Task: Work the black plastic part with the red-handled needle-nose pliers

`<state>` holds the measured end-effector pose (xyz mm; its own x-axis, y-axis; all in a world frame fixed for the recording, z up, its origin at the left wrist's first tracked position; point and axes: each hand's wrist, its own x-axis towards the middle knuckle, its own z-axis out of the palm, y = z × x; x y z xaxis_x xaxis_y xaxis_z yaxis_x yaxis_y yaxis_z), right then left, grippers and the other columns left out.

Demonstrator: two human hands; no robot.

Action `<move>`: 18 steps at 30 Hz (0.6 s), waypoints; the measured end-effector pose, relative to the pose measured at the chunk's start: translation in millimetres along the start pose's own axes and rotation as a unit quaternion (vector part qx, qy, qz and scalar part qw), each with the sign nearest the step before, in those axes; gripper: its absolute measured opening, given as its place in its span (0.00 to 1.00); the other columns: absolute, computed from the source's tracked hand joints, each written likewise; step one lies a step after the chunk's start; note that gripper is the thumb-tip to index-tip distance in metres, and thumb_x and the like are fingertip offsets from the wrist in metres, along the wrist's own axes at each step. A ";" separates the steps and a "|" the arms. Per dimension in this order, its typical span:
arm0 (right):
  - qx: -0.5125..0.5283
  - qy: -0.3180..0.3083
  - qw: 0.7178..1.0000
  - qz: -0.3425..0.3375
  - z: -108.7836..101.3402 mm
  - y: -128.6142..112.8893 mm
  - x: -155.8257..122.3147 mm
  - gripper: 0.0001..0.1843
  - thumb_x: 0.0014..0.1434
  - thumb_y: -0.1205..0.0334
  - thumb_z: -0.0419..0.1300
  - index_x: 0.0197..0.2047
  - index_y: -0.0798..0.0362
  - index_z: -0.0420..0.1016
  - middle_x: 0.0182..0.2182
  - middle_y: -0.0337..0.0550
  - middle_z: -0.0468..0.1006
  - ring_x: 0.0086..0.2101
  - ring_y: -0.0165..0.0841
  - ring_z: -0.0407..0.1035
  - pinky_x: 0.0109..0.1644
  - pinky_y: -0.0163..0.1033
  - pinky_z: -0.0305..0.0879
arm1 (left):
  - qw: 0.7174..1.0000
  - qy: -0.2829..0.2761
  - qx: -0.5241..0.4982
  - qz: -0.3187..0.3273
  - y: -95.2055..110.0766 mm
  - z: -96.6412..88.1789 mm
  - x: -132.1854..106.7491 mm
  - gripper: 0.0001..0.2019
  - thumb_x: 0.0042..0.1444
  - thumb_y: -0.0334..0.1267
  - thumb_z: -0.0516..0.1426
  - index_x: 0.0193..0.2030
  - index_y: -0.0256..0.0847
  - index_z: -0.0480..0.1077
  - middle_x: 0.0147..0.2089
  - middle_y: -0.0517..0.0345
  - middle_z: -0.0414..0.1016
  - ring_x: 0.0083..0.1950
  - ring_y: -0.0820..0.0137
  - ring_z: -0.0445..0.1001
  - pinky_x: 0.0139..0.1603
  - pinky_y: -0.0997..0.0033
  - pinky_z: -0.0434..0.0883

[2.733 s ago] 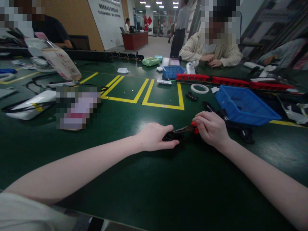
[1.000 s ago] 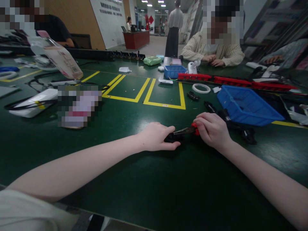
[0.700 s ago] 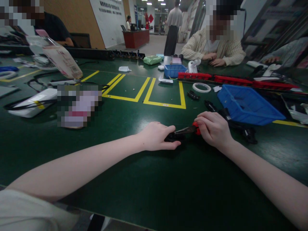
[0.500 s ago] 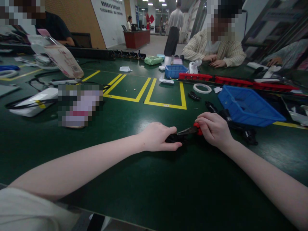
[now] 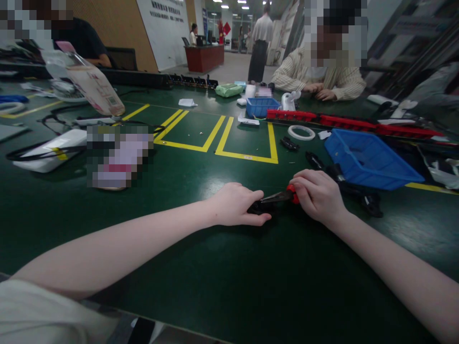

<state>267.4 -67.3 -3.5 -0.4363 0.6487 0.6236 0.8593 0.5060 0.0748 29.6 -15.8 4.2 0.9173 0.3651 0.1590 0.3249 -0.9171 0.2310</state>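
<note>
My left hand is closed around a small black part and holds it down on the green table. My right hand grips the red handles of a pair of pliers. The dark jaws of the pliers point left and meet the black part between my two hands. Most of the part is hidden under my left fingers.
A large blue bin sits right of my right hand, with black parts beside it. Further back are a white tape ring, a small blue bin and red strips. A person in a striped shirt works opposite. White packets lie left.
Both hands stay in place on the part and pliers; only the view shifts slightly. A person in the background has walked a little to the right.
</note>
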 end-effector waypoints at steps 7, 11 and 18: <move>-0.001 0.007 1.000 0.002 -0.2 -0.5 0.2 0.12 0.63 0.65 0.49 0.31 0.53 0.71 0.31 0.45 0.75 0.31 0.33 0.68 0.35 0.41 0.62 | 1.000 -0.002 0.017 -0.008 0.9 -0.9 -0.1 0.20 0.60 0.55 0.51 0.33 0.39 0.66 0.23 0.61 0.70 0.23 0.70 0.68 0.25 0.73 0.58; 0.012 0.009 1.000 0.016 0.5 0.5 -0.2 0.11 0.63 0.64 0.50 0.32 0.52 0.71 0.32 0.44 0.76 0.31 0.33 0.69 0.35 0.41 0.63 | 1.000 0.000 -0.020 -0.010 0.4 -2.2 -0.4 0.19 0.60 0.54 0.51 0.32 0.39 0.65 0.23 0.63 0.68 0.22 0.73 0.66 0.23 0.75 0.57; 0.032 0.024 0.998 0.046 1.6 4.5 -2.7 0.13 0.64 0.64 0.48 0.32 0.52 0.71 0.32 0.45 0.76 0.32 0.33 0.69 0.34 0.41 0.63 | 0.996 0.005 -0.084 -0.009 -1.4 -4.3 -2.0 0.17 0.61 0.51 0.52 0.34 0.38 0.67 0.24 0.63 0.69 0.23 0.74 0.66 0.24 0.76 0.58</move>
<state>272.0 -65.9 -6.0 -0.3419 0.6672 0.6617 0.8755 0.4820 -0.0336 26.3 -14.6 7.6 0.9092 0.3831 0.1633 0.2968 -0.8712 0.3910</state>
